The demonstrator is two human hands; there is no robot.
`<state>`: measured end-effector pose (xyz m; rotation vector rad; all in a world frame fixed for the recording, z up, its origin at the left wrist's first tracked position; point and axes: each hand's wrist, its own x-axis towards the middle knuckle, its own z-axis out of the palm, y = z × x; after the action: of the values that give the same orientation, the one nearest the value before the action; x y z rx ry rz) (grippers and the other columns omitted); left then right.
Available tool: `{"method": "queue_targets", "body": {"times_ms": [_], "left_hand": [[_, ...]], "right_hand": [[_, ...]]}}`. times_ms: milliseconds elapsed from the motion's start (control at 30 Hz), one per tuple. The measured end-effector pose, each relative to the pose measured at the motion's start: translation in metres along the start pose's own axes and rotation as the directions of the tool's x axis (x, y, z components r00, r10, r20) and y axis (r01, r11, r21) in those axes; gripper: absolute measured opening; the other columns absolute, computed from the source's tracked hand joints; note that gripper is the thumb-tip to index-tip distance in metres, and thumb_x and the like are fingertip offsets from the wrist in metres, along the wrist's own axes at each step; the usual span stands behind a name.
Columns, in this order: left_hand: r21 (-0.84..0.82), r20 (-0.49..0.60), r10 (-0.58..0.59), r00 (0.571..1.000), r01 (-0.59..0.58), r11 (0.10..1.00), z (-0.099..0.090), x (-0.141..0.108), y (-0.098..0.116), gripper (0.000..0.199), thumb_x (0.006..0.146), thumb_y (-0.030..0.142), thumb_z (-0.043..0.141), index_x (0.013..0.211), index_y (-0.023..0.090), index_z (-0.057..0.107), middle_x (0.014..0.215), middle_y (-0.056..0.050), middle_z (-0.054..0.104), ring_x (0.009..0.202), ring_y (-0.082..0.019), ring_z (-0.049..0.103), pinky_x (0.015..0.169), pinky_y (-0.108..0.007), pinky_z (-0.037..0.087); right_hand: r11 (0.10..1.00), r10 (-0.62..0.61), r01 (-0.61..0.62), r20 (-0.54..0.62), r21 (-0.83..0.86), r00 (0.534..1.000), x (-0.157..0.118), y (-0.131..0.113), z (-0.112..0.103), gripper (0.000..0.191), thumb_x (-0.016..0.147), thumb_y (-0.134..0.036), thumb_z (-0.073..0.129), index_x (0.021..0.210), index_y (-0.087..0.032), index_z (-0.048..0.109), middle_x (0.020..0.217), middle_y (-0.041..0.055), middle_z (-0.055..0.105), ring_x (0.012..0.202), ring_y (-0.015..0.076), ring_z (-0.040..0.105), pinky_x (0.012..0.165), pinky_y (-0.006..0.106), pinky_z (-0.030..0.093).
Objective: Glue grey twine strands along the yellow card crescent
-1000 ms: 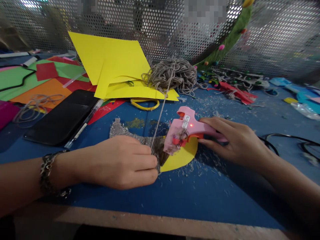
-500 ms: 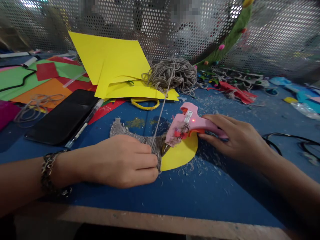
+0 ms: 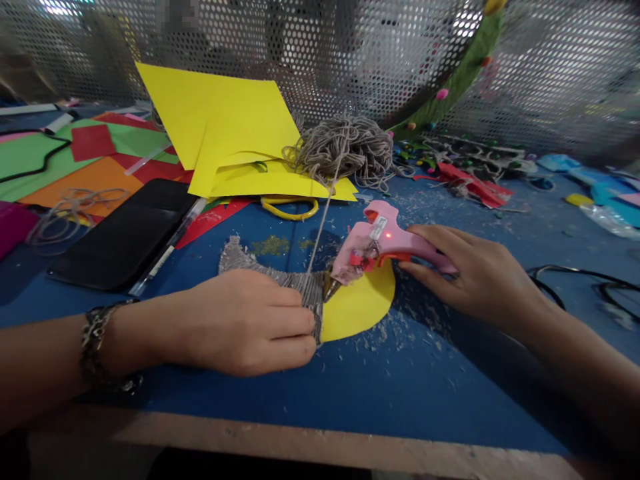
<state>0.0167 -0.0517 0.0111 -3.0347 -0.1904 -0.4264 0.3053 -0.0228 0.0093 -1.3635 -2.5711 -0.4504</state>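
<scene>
My left hand (image 3: 245,323) presses down on a yellow paper crescent (image 3: 357,303) partly covered with grey yarn (image 3: 280,277), its fingers pinching a taut grey strand (image 3: 323,223) at the yarn's edge. The strand runs back to a loose yarn bundle (image 3: 347,150). My right hand (image 3: 475,273) grips a pink glue gun (image 3: 383,240) with a red light on. The gun's nozzle points left and down, right at the edge where yarn meets bare yellow paper.
The blue table (image 3: 400,380) is strewn with glue crumbs. A black phone (image 3: 125,233) and a pen (image 3: 170,247) lie at the left beside coloured paper sheets (image 3: 80,160). Folded yellow sheets (image 3: 235,127) stand behind. A black cord (image 3: 580,280) lies right. A perforated metal screen (image 3: 350,53) closes the back.
My right hand has drawn the glue gun up and back along the crescent's yarn edge, showing more yellow paper. My left hand has stayed put.
</scene>
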Motion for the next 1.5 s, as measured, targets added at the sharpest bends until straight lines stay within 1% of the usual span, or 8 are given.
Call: {"method": "queue_targets", "body": {"times_ms": [200, 400, 500, 600, 700, 1233, 1433, 1500], "left_hand": [[0.011, -0.014, 0.001, 1.0, 0.0, 1.0, -0.0006, -0.0008, 0.0015, 0.04, 0.092, 0.011, 0.025, 0.083, 0.015, 0.063, 0.076, -0.004, 0.064, 0.064, -0.015, 0.055, 0.061, -0.026, 0.047], [0.005, -0.012, -0.004, 1.0, 0.004, 1.0, -0.0005, -0.0007, 0.0012, 0.039, 0.092, 0.011, 0.025, 0.084, 0.015, 0.063, 0.077, -0.004, 0.064, 0.065, -0.015, 0.056, 0.062, -0.027, 0.047], [0.001, -0.018, -0.008, 1.0, 0.008, 1.0, -0.0002, -0.0008, 0.0015, 0.038, 0.092, 0.011, 0.026, 0.083, 0.015, 0.063, 0.077, -0.004, 0.065, 0.065, -0.015, 0.056, 0.062, -0.027, 0.047], [0.004, -0.024, -0.008, 1.0, 0.008, 1.0, -0.0004, -0.0009, 0.002, 0.039, 0.092, 0.011, 0.026, 0.083, 0.015, 0.063, 0.077, -0.004, 0.065, 0.065, -0.015, 0.056, 0.063, -0.026, 0.047], [0.009, -0.031, -0.007, 0.999, 0.007, 1.0, -0.0008, -0.0009, 0.0023, 0.038, 0.092, 0.011, 0.026, 0.082, 0.015, 0.063, 0.075, -0.003, 0.064, 0.064, -0.014, 0.056, 0.064, -0.026, 0.046], [-0.004, -0.02, -0.008, 1.0, 0.007, 1.0, 0.0, -0.0016, 0.0018, 0.038, 0.092, 0.012, 0.026, 0.083, 0.015, 0.063, 0.077, -0.003, 0.065, 0.065, -0.014, 0.056, 0.065, -0.027, 0.046], [-0.003, -0.023, -0.003, 1.0, 0.003, 1.0, 0.0008, -0.0023, 0.0009, 0.037, 0.093, 0.013, 0.026, 0.084, 0.016, 0.061, 0.076, -0.003, 0.063, 0.066, -0.014, 0.054, 0.064, -0.026, 0.043], [0.003, -0.013, -0.019, 1.0, 0.019, 1.0, 0.0013, -0.0027, 0.0007, 0.034, 0.093, 0.014, 0.028, 0.084, 0.017, 0.061, 0.076, -0.002, 0.063, 0.066, -0.014, 0.053, 0.062, -0.026, 0.041]], "right_hand": [[0.999, -0.049, 0.047, -0.073, -0.027, 0.996, 0.0015, 0.0003, 0.0015, 0.042, 0.084, -0.045, 0.038, 0.106, -0.013, 0.053, 0.098, 0.0146, 0.065, 0.08, 0.0252, 0.063, 0.056, 0.031, 0.048], [0.999, -0.009, 0.007, -0.055, -0.04, 0.998, 0.0007, 0.001, 0.0016, 0.041, 0.084, -0.046, 0.037, 0.106, -0.015, 0.052, 0.096, 0.0132, 0.065, 0.078, 0.0244, 0.063, 0.055, 0.031, 0.047], [0.999, 0.037, -0.038, -0.04, -0.038, 0.999, -0.0006, 0.0, 0.0011, 0.04, 0.085, -0.045, 0.034, 0.109, -0.017, 0.05, 0.101, 0.0134, 0.064, 0.083, 0.0252, 0.063, 0.06, 0.034, 0.049], [0.997, 0.067, -0.069, -0.047, -0.031, 0.997, -0.0015, -0.0016, 0.0006, 0.039, 0.085, -0.046, 0.033, 0.111, -0.021, 0.047, 0.105, 0.0102, 0.063, 0.088, 0.0256, 0.062, 0.065, 0.036, 0.05], [0.994, 0.104, -0.104, -0.014, -0.035, 0.994, -0.0014, -0.003, 0.0002, 0.039, 0.085, -0.046, 0.03, 0.114, -0.024, 0.045, 0.109, 0.008, 0.061, 0.092, 0.0255, 0.061, 0.069, 0.038, 0.051], [0.989, 0.14, -0.141, -0.014, -0.038, 0.99, 0.0001, -0.0017, 0.0015, 0.041, 0.085, -0.046, 0.032, 0.112, -0.019, 0.047, 0.11, 0.0129, 0.06, 0.093, 0.0289, 0.06, 0.068, 0.041, 0.051], [0.984, 0.176, -0.174, 0.023, -0.047, 0.984, 0.0015, -0.0064, -0.0016, 0.04, 0.086, -0.044, 0.025, 0.116, -0.024, 0.043, 0.11, 0.0091, 0.061, 0.091, 0.027, 0.06, 0.067, 0.041, 0.05], [0.978, 0.205, -0.204, 0.026, -0.047, 0.978, 0.002, -0.0062, -0.0014, 0.04, 0.086, -0.044, 0.027, 0.115, -0.023, 0.044, 0.109, 0.0098, 0.061, 0.092, 0.0274, 0.06, 0.067, 0.04, 0.049]]}}
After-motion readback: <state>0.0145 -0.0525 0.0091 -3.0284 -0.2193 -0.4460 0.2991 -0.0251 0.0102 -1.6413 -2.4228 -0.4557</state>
